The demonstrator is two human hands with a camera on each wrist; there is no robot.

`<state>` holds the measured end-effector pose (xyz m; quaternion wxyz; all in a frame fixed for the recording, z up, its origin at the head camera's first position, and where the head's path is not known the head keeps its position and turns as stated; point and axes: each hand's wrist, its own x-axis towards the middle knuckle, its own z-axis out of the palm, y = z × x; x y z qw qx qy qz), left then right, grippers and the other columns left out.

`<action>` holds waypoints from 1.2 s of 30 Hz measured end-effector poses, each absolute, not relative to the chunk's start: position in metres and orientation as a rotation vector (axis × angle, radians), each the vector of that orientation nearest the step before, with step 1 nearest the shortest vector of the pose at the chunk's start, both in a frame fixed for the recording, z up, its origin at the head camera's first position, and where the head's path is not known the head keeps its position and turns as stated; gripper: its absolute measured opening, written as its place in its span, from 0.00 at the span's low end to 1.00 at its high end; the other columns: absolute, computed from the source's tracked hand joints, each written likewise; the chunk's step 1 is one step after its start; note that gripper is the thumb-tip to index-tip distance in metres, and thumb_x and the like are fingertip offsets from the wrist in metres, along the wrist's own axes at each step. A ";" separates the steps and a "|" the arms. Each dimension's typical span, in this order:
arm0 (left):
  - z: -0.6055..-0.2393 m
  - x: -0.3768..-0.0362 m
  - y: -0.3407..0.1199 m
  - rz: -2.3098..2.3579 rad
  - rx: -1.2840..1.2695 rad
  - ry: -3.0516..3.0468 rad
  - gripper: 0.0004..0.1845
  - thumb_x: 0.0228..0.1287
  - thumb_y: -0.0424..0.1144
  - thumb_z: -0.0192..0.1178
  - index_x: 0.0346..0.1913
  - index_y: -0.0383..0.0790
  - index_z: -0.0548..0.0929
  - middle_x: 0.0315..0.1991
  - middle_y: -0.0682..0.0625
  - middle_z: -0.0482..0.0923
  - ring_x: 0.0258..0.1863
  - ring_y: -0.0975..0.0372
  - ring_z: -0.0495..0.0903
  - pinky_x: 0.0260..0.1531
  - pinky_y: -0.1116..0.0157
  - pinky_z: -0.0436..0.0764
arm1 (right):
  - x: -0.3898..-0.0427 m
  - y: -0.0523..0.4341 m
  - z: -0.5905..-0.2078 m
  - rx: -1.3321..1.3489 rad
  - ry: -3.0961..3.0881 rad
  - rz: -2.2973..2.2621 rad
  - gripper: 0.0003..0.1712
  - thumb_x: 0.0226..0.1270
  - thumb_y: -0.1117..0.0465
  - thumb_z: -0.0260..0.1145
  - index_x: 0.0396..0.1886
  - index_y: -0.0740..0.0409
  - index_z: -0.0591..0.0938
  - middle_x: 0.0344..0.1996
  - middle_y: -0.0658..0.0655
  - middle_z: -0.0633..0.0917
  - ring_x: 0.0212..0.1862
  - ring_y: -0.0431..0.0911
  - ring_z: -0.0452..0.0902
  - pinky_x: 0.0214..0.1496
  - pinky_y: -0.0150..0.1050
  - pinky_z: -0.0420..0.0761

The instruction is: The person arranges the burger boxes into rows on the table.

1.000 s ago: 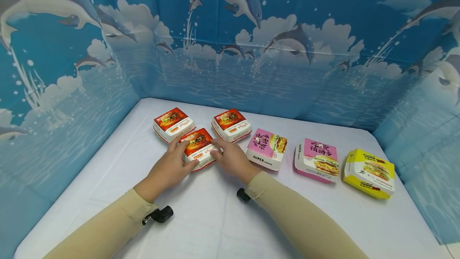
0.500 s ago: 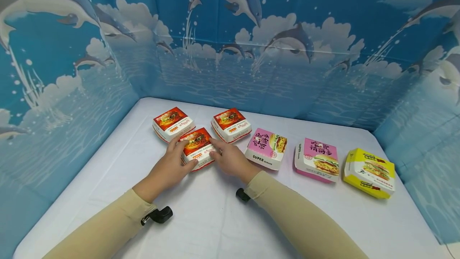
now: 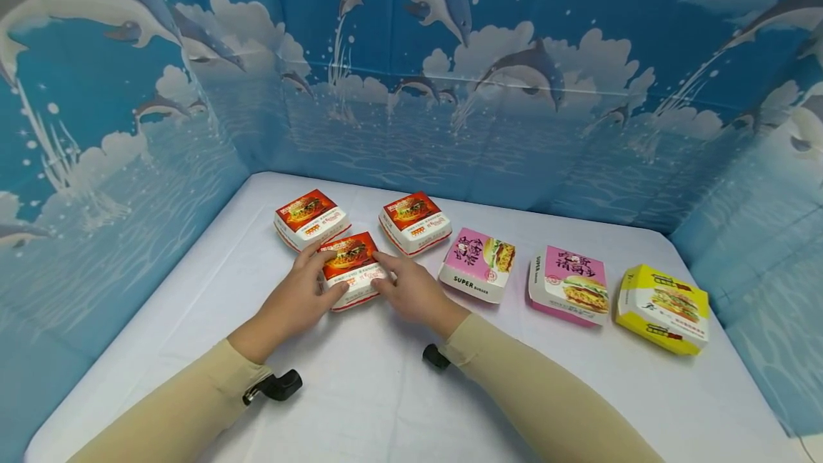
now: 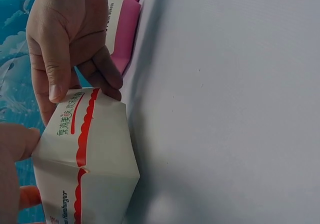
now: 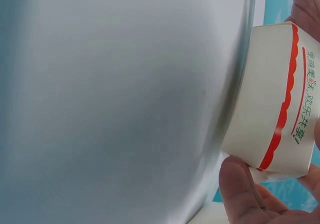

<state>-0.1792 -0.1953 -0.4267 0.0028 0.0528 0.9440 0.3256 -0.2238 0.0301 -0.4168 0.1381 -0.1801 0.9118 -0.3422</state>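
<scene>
A red-and-white burger box sits at the front of a group of three alike on the white table. My left hand grips its left side with fingers on top and thumb at the near edge. My right hand grips its right side the same way. The left wrist view shows the box's white wall with the right hand's fingers curled on its far corner. In the right wrist view the box fills the right edge, with a thumb below it.
Two more red boxes stand just behind. To the right lie a pink box, a second pink box and a yellow box. Blue dolphin-print walls close in the table on three sides.
Both hands keep their hold on the front red box. Box and hands have shifted slightly toward me and to the left.
</scene>
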 end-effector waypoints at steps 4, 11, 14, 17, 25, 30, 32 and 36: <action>-0.423 -0.176 -0.197 1.013 0.187 2.963 0.38 0.73 0.54 0.63 0.79 0.41 0.66 0.86 0.42 0.46 0.63 0.48 0.77 0.62 0.45 0.79 | -0.217 0.031 -0.413 -0.520 2.629 -0.981 0.35 0.79 0.47 0.65 0.82 0.37 0.68 0.75 0.58 0.75 0.56 0.49 0.79 0.56 0.48 0.84; -0.419 -0.171 -0.201 1.020 0.218 2.942 0.37 0.73 0.53 0.64 0.79 0.42 0.67 0.86 0.43 0.46 0.77 0.42 0.67 0.71 0.37 0.71 | -0.208 0.032 -0.412 -0.517 2.600 -0.971 0.37 0.79 0.47 0.65 0.83 0.37 0.65 0.75 0.55 0.76 0.49 0.47 0.78 0.46 0.42 0.80; -0.418 -0.170 -0.202 1.017 0.242 2.937 0.37 0.72 0.52 0.64 0.78 0.42 0.68 0.86 0.43 0.47 0.79 0.41 0.64 0.72 0.37 0.70 | -0.205 0.033 -0.413 -0.510 2.591 -0.968 0.38 0.79 0.46 0.65 0.83 0.38 0.65 0.75 0.54 0.76 0.46 0.48 0.77 0.44 0.42 0.79; -0.418 -0.169 -0.203 1.007 0.274 2.942 0.36 0.72 0.52 0.65 0.77 0.42 0.70 0.86 0.43 0.49 0.76 0.43 0.68 0.69 0.39 0.74 | -0.200 0.034 -0.412 -0.504 2.577 -0.978 0.39 0.78 0.46 0.66 0.84 0.39 0.63 0.77 0.55 0.74 0.57 0.50 0.79 0.56 0.48 0.83; -0.419 -0.166 -0.204 0.992 0.349 2.946 0.33 0.72 0.51 0.66 0.74 0.43 0.73 0.85 0.43 0.53 0.72 0.46 0.72 0.66 0.43 0.78 | -0.189 0.034 -0.412 -0.483 2.515 -1.021 0.44 0.77 0.47 0.68 0.86 0.40 0.59 0.82 0.51 0.66 0.75 0.51 0.71 0.76 0.55 0.73; -0.419 -0.163 -0.206 0.973 0.369 2.936 0.32 0.72 0.51 0.66 0.74 0.44 0.74 0.84 0.44 0.55 0.70 0.47 0.74 0.64 0.44 0.79 | -0.185 0.036 -0.413 -0.489 2.513 -1.008 0.44 0.77 0.47 0.67 0.86 0.41 0.59 0.82 0.52 0.65 0.80 0.51 0.65 0.79 0.56 0.70; -0.420 -0.162 -0.207 0.966 0.373 2.927 0.32 0.72 0.52 0.66 0.73 0.45 0.74 0.84 0.45 0.55 0.69 0.49 0.75 0.61 0.46 0.80 | -0.183 0.036 -0.414 -0.488 2.510 -1.003 0.44 0.77 0.47 0.67 0.86 0.41 0.59 0.83 0.53 0.64 0.82 0.52 0.62 0.79 0.56 0.69; -0.421 -0.160 -0.209 0.957 0.405 2.913 0.31 0.72 0.51 0.66 0.73 0.46 0.75 0.84 0.47 0.56 0.73 0.48 0.72 0.63 0.45 0.79 | -0.178 0.038 -0.414 -0.489 2.510 -0.994 0.45 0.77 0.47 0.68 0.86 0.43 0.59 0.84 0.57 0.61 0.84 0.54 0.57 0.81 0.57 0.66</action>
